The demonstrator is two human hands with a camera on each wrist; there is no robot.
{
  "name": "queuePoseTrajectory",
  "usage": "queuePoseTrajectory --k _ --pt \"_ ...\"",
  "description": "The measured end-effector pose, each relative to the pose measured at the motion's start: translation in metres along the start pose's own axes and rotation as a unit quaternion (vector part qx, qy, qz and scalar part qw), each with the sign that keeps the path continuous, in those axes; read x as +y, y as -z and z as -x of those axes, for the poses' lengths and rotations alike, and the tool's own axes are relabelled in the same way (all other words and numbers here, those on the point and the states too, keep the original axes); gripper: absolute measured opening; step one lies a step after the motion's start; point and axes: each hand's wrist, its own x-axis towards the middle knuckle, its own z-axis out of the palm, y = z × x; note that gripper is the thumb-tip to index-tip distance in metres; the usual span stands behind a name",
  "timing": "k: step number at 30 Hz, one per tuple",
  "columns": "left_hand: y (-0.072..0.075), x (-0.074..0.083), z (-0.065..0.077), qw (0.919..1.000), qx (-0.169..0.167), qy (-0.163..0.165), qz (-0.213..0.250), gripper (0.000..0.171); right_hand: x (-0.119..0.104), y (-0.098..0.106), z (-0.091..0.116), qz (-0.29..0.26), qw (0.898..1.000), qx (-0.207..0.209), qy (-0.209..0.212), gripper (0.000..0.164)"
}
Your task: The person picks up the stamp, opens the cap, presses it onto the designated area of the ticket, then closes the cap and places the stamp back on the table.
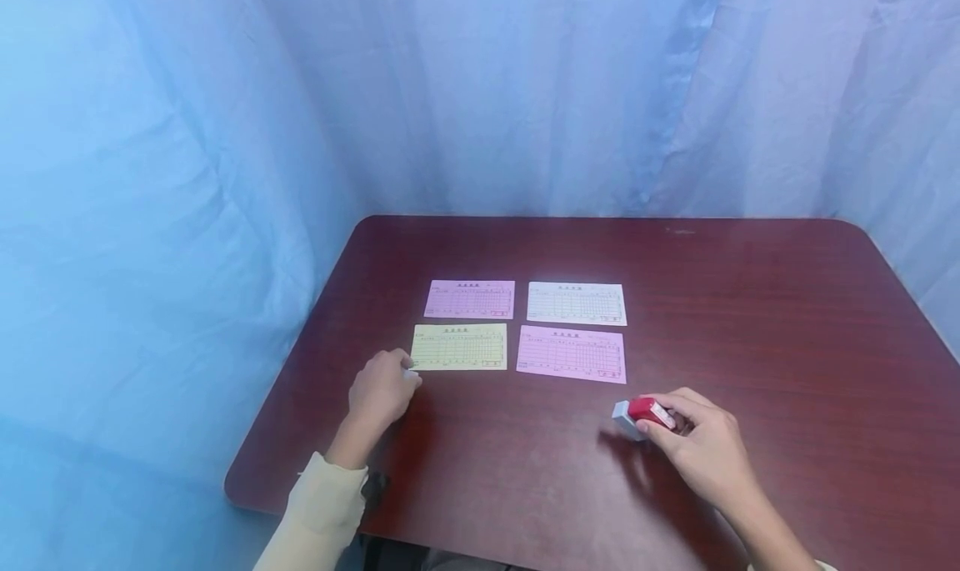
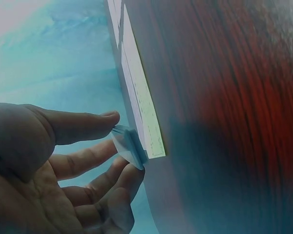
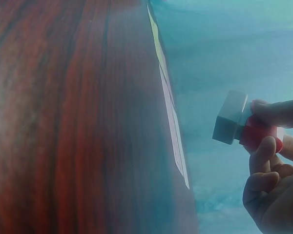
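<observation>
My right hand (image 1: 705,442) pinches a red-handled stamp (image 3: 261,131) with a pale grey block at its end. In the head view the stamp is tilted, its grey end toward the left, near the lower right of the paper slips. My left hand (image 1: 381,385) pinches a small translucent plastic cap (image 2: 130,146) between thumb and fingers. It is beside the lower left corner of the yellow slip (image 1: 459,348). Right of that lies a pink slip (image 1: 572,354). Behind them are another pink slip (image 1: 470,299) and a white slip (image 1: 576,303). All bear printed tables and a small red box at the lower right.
The slips lie flat in two rows on a dark reddish-brown wooden table (image 1: 750,321) with rounded corners. Light blue curtains (image 1: 525,96) hang behind the table and along its left and right sides.
</observation>
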Motion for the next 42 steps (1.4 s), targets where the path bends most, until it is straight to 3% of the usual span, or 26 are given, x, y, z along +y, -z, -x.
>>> queuePoseTrajectory --k 6,15,27,37,42 --pt "-0.002 0.004 0.002 0.9999 0.007 -0.012 0.004 0.029 -0.001 0.0 0.0 -0.001 1.0 -0.001 -0.009 0.032" --pt "-0.006 0.008 0.004 0.9956 0.065 -0.045 0.05 0.025 0.0 0.0 0.0 -0.018 1.0 0.003 -0.015 0.032" --pt "-0.012 0.019 0.006 0.9893 0.065 -0.074 0.108 0.023 0.001 0.0 -0.001 -0.04 0.999 0.006 -0.03 0.03" --pt "-0.02 0.02 0.006 0.9764 0.064 -0.137 0.154 0.021 0.001 -0.002 -0.003 -0.042 0.999 0.011 -0.032 0.027" --pt "-0.026 0.022 0.006 0.9601 0.044 -0.169 0.218 0.022 0.0 -0.003 -0.003 -0.052 0.998 0.014 -0.042 0.025"
